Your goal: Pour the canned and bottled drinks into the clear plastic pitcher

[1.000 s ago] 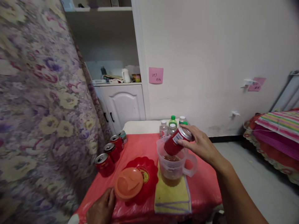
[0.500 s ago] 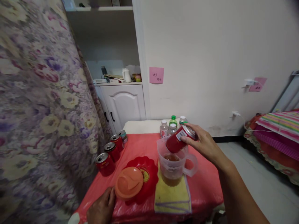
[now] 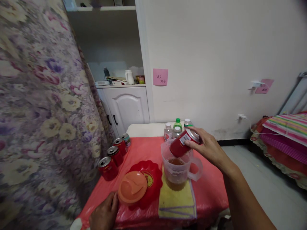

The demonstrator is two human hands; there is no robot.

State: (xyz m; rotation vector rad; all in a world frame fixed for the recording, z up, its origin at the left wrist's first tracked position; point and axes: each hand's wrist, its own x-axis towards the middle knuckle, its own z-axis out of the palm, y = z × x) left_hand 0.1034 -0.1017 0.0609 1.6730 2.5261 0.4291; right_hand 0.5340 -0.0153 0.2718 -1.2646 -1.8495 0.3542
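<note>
My right hand (image 3: 203, 143) is wrapped around a red drink can (image 3: 179, 145). The can is tilted, its lower-left end dipping into the mouth of a clear plastic jug (image 3: 177, 174). Brownish liquid (image 3: 176, 162) lies in the jug, which stands upright on a folded yellow cloth (image 3: 177, 204). At the lower left, my left hand (image 3: 105, 210) has its thumb and curled fingers closed at the edge of an orange lid (image 3: 132, 187). The lid overlaps a red scalloped plate (image 3: 155, 182). Most fingers of the left hand are hidden.
Several opened cans (image 3: 108, 168) line the left side of the red-covered table (image 3: 146, 148). Behind the jug stand several plastic bottles (image 3: 168, 131). A floral curtain (image 3: 48, 111) hangs at the left, a white cabinet (image 3: 129, 107) is behind, and a bed (image 3: 285, 140) is at the right.
The can and my right hand have shifted very slightly left. My left hand and the orange lid stay where they were.
</note>
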